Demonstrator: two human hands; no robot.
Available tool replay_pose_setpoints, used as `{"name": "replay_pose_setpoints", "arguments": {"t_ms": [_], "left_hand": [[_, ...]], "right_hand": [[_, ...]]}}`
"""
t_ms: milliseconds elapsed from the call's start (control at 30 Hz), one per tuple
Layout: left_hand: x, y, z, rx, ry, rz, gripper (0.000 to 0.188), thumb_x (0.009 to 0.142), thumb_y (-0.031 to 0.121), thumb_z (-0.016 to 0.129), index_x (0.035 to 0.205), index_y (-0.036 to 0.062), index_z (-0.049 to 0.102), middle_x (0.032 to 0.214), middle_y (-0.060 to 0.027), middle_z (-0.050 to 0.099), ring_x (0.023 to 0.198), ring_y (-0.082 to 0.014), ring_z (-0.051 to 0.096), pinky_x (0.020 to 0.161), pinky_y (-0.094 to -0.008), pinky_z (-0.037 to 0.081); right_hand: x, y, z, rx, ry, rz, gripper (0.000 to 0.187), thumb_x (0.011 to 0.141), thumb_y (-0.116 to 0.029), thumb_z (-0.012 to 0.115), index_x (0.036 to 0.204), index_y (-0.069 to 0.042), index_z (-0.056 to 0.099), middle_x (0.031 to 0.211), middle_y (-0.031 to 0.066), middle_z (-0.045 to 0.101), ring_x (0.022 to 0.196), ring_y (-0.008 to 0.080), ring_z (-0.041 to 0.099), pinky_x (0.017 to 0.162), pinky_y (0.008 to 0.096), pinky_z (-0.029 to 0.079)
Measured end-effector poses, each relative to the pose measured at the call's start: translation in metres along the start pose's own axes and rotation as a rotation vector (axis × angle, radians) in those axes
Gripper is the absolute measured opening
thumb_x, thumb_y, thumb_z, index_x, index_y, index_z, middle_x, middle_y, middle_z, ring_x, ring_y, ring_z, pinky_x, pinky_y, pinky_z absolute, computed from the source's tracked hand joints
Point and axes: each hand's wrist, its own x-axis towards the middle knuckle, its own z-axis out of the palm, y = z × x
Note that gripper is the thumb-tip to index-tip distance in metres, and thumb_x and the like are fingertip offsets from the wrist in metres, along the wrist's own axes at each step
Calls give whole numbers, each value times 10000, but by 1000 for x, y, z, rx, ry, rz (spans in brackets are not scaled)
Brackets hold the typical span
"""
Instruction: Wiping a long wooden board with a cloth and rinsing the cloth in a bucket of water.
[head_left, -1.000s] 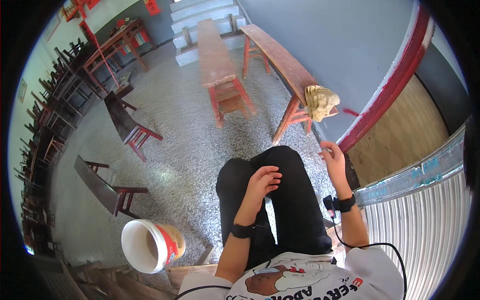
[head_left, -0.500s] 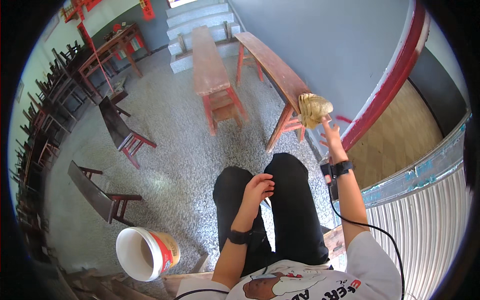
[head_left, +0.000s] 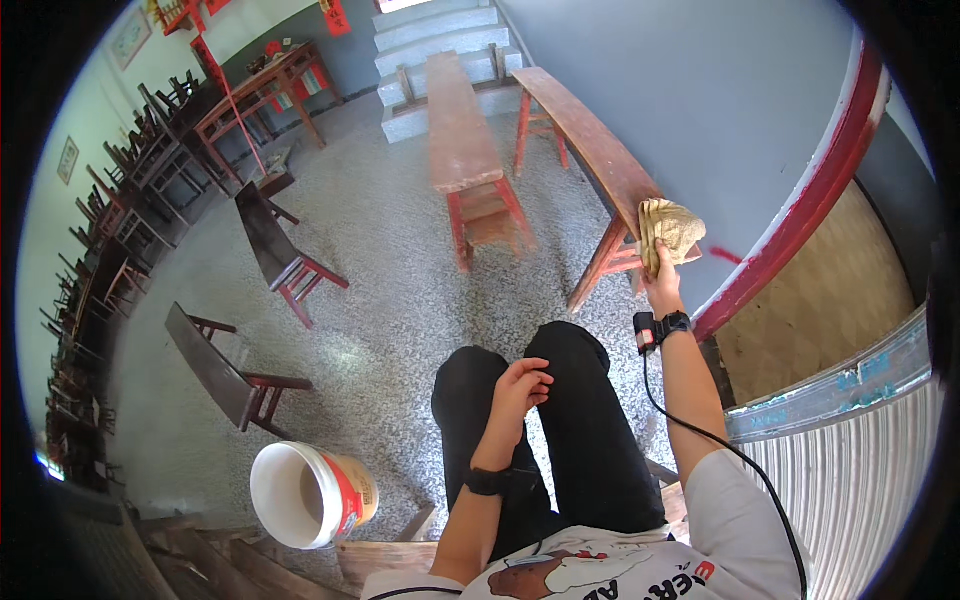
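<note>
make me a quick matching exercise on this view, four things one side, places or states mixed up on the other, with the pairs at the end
Column one
1. right hand
2. left hand
3. bucket
4. layered bundle

Column two
A. gold-tan, at the near end of the bench beside the grey wall
B. over the black trousers, fingers loosely curled, holding nothing
C. arm stretched forward, touching something gold-tan
D. white inside, open mouth showing, at the picture's lower left

Pairs: 1-C, 2-B, 3-D, 4-A
</note>
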Motion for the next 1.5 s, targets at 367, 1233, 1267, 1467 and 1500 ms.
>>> {"name": "replay_pose_setpoints", "arguments": {"t_ms": [367,1233,1267,1467,1500], "left_hand": [[-1,0,-1,5,-9,32,221,858,133,493,1050,52,565,873,-29,598,766,-82,544,704,-228,464],[-55,11,48,95,-163,66,224,860,119,490,1057,44,566,937,-60,599,850,-138,564,757,-266,460],[-51,6,49,105,-175,63,224,860,119,490,1057,44,566,937,-60,599,850,-138,564,757,-266,460],[-26,-20,47,73,-181,-68,219,850,94,492,1047,37,567,864,-54,602,750,-119,561,695,-255,469],[-25,-22,46,79,-183,-68,219,850,94,492,1047,37,567,864,-54,602,750,-119,561,695,-255,469]], "right_hand": [[-5,-12,-30,-38,-95,138,266,820,-209,657,1039,-90,564,945,44,611,838,176,587,690,294,483],[-205,-51,-151,-175,-17,45,366,803,-328,658,1088,-137,534,973,-22,570,836,97,517,700,290,431],[-207,-49,-148,-178,-39,26,390,796,-334,659,1115,-163,514,1020,-22,550,881,106,499,729,316,423],[-216,-43,-140,-131,11,1,496,803,-355,644,1210,-155,441,1123,-15,518,987,121,487,769,322,420],[-216,-44,-139,-125,13,0,496,803,-355,644,1210,-155,441,1123,-15,518,987,121,487,769,322,420]]}}
